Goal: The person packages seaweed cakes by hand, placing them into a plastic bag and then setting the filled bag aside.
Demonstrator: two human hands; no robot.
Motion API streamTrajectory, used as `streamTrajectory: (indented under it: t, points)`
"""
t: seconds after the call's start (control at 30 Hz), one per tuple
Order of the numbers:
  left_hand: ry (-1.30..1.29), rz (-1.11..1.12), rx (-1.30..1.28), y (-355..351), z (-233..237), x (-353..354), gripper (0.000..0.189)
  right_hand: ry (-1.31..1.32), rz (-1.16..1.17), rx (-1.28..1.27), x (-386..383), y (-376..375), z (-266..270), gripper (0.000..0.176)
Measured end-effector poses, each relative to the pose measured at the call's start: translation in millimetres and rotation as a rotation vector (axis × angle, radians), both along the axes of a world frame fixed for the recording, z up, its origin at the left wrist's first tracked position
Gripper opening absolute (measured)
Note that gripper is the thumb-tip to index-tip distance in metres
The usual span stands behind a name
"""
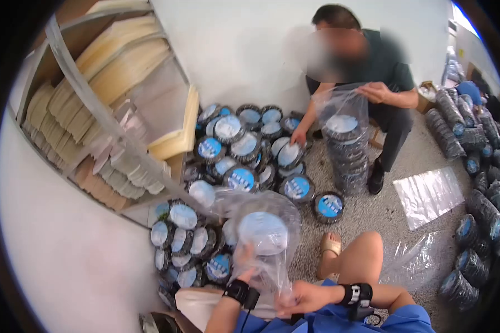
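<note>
A clear plastic bag (pixel 286 222) stands before me with a round black roll inside, a pale blue-and-white disc label (pixel 263 233) on its top. My right hand (pixel 303 298) is closed on the bag's gathered near edge. Against the bag's left side is my left hand (pixel 245 261), its fingers pointing up toward the roll. Plastic and motion blur hide whether those fingers grip anything. Loose rolls with blue labels (pixel 218 267) lie just left of the bag.
A pile of labelled rolls (pixel 241 179) spreads along the wall. Across from me, a crouching person (pixel 391 100) holds a tall bag of stacked rolls (pixel 347 150). Flat plastic bags (pixel 429 197) lie on the floor, wrapped rolls (pixel 486 213) at right. A metal rack (pixel 89 105) stands left.
</note>
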State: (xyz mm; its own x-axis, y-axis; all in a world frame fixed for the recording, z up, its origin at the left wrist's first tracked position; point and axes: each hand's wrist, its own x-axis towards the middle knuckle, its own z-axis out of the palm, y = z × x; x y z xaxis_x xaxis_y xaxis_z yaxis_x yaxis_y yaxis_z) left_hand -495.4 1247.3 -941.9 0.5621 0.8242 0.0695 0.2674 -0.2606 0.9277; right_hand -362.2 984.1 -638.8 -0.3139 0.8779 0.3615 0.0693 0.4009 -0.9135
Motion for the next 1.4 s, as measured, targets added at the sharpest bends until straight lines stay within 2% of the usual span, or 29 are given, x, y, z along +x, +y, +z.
streamTrajectory:
  t: [0.03, 0.07, 0.1, 0.13, 0.17, 0.2, 0.27, 0.3, 0.37, 0.47, 0.5, 0.53, 0.57, 0.6, 0.63, 0.67, 0.73, 0.8, 0.83, 0.87, 0.93, 0.97, 1.03, 1.2, 1.27, 1.4]
  points:
    - [0.131, -0.080, -0.077, -22, 55, 6, 0.070, 0.230, 0.025, -0.149, 3, 5, 4, 0.017]
    - [0.252, -0.157, -0.157, -38, 84, 11, 0.072, 0.449, 0.052, -0.303, 5, 10, 3, 0.018]
    - [0.257, -0.132, -0.167, -45, 73, 9, 0.072, 0.361, 0.003, -0.385, 5, 13, -8, 0.015]
    - [0.427, -0.157, -0.125, -44, 57, 15, 0.070, 0.354, 0.018, -0.385, 8, 19, -20, 0.015]
    - [0.597, -0.187, -0.084, -42, 36, 23, 0.069, 0.563, -0.150, -0.481, 12, 26, -33, 0.012]
    - [0.597, -0.178, -0.095, -42, -11, 27, 0.069, 0.775, -0.324, -0.584, 15, 30, -44, 0.009]
    - [0.306, -0.329, -0.126, -39, -104, 28, 0.059, 0.742, -0.600, -0.771, 36, 44, -64, 0.005]
    - [0.317, -0.319, -0.135, -40, -98, 32, 0.059, 0.836, -0.670, -0.812, 47, 52, -82, 0.005]
    - [0.796, -0.896, 0.237, -42, -38, 49, 0.044, 0.928, -0.724, -0.881, 51, 59, -98, 0.005]
    - [0.608, -1.381, -0.114, -1, 171, 58, 0.027, 0.837, -0.706, -0.960, 43, 60, -95, 0.006]
    - [0.537, -1.462, -0.198, 30, 207, 50, 0.025, 0.805, -0.674, -0.981, 38, 57, -95, 0.007]
    - [0.658, -1.141, -0.641, 67, 238, 31, 0.022, 0.770, -0.641, -1.002, 34, 53, -95, 0.009]
    - [0.583, -0.741, -0.761, 112, 239, 4, 0.020, 0.779, -0.589, -0.988, 33, 50, -92, 0.008]
    - [0.523, -0.508, -0.279, 164, 211, -25, 0.018, 0.769, -0.588, -0.988, 32, 49, -98, 0.008]
    - [0.683, -0.160, 0.414, 205, 195, -49, 0.017, 0.699, -0.588, -0.926, 30, 48, -105, 0.008]
    - [0.708, 0.133, 0.832, 237, 173, -72, 0.016, 0.629, -0.597, -0.864, 31, 50, -110, 0.008]
    - [0.540, 0.158, 0.514, 300, 155, -73, 0.012, 0.569, -0.639, -0.946, 37, 58, -108, 0.009]
    - [0.568, 0.199, 0.705, 338, 139, -50, 0.015, 0.479, -0.638, -1.034, 41, 65, -111, 0.011]
    - [0.517, 0.114, 0.888, 356, 130, -44, 0.024, 0.521, -0.627, -1.017, 42, 66, -116, 0.013]
    - [0.532, 0.117, 0.834, 359, 133, -20, 0.034, 0.510, -0.647, -1.019, 44, 70, -117, 0.013]
    - [0.988, 0.174, 0.386, 369, 146, 17, 0.046, 0.476, -0.568, -1.068, 45, 78, -116, 0.013]
    - [0.986, 0.156, 0.380, 380, 123, 21, 0.046, 0.510, -0.538, -1.051, 45, 81, -119, 0.012]
    - [0.799, 0.308, 0.479, 411, 67, 10, 0.041, 0.515, -0.508, -1.063, 43, 85, -124, 0.013]
    - [0.797, 0.339, 0.512, 432, 59, -36, 0.040, 0.588, -0.449, -1.135, 46, 92, -112, 0.013]
    - [0.774, 0.344, 0.496, 447, 61, -73, 0.040, 0.417, -0.562, -0.973, 44, 104, -98, 0.003]
    - [0.604, 0.213, 0.237, 479, 35, -131, 0.039, 0.535, -0.638, -0.920, 40, 99, -104, 0.005]
